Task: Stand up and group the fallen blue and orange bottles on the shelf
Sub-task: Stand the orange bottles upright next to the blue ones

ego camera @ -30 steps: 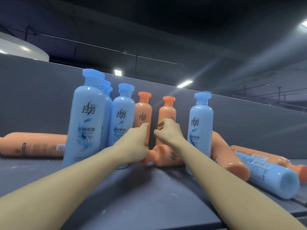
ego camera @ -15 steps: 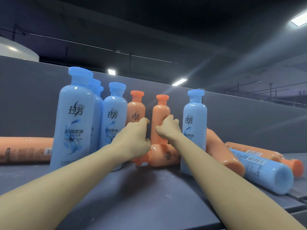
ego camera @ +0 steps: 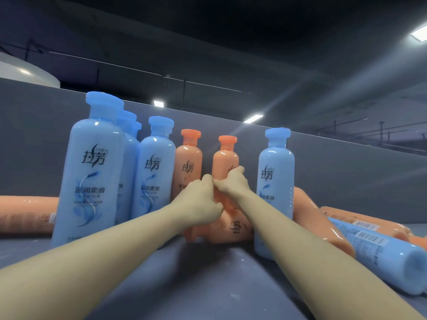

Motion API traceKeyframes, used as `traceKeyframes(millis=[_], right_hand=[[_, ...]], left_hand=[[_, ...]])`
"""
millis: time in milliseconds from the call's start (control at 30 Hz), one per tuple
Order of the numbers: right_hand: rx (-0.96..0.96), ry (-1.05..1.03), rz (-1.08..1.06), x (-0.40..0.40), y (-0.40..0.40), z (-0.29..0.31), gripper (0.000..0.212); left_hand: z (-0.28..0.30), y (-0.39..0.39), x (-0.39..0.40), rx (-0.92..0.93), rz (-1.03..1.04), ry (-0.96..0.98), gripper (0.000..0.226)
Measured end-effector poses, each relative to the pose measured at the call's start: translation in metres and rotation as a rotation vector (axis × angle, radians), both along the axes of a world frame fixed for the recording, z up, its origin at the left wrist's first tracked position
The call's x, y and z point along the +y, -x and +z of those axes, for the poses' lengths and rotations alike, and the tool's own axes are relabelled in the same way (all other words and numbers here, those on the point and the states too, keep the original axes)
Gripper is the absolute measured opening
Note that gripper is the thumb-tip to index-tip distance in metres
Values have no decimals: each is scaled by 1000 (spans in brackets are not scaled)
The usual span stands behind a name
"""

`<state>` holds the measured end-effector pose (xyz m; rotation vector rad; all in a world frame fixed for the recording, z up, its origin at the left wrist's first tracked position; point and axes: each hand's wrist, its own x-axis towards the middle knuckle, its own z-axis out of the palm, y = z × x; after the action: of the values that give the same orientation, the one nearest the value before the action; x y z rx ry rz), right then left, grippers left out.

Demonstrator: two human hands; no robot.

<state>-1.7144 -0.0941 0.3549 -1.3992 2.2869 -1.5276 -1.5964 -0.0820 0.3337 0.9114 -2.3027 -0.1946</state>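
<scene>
Several blue bottles (ego camera: 90, 176) stand upright at the left, one more blue bottle (ego camera: 275, 179) at the right. Between them stand two orange bottles (ego camera: 188, 165). My right hand (ego camera: 231, 183) wraps the front of the second upright orange bottle (ego camera: 225, 158). My left hand (ego camera: 198, 202) curls against its left side and touches my right hand. A fallen orange bottle (ego camera: 235, 229) lies under both hands, cap to the left. More fallen ones: an orange bottle (ego camera: 312, 218), a blue bottle (ego camera: 381, 257) and another orange bottle (ego camera: 360, 218) at the right, and one orange bottle (ego camera: 25, 213) at the far left.
The grey shelf board (ego camera: 184, 285) runs under my forearms, and its front edge is out of view. A grey back panel (ego camera: 346, 172) stands close behind the bottles. The fallen bottles at the right reach almost to the frame's edge.
Both hands have come together on the second upright orange bottle: the left moved right from the first orange bottle, and the right closed further around it. The view has shifted slightly.
</scene>
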Motion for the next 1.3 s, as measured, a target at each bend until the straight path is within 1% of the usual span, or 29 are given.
traceKeyframes(millis=[133, 267, 500, 633, 767, 1000, 1067, 1300], right_hand=[[70, 20, -4, 2, 0, -2, 61], [72, 35, 20, 3, -8, -3, 59], [75, 39, 26, 2, -18, -3, 52], [73, 44, 11, 2, -21, -4, 41], [68, 50, 14, 1, -22, -4, 48], [32, 67, 18, 2, -24, -4, 49], [38, 57, 21, 3, -24, -4, 52], [104, 2, 53, 7, -21, -6, 60]], left_hand=[[-3, 0, -2, -21, 11, -21, 58], [-5, -4, -2, -25, 9, -19, 57], [-11, -8, -7, -57, 25, -20, 63], [-12, -6, -7, -66, 11, -28, 60], [-11, -6, -5, -84, 12, -33, 58], [-12, -5, -3, -125, 17, -34, 57], [-12, -6, -3, -133, 22, -37, 61], [-14, -9, 2, -125, 17, -39, 61]])
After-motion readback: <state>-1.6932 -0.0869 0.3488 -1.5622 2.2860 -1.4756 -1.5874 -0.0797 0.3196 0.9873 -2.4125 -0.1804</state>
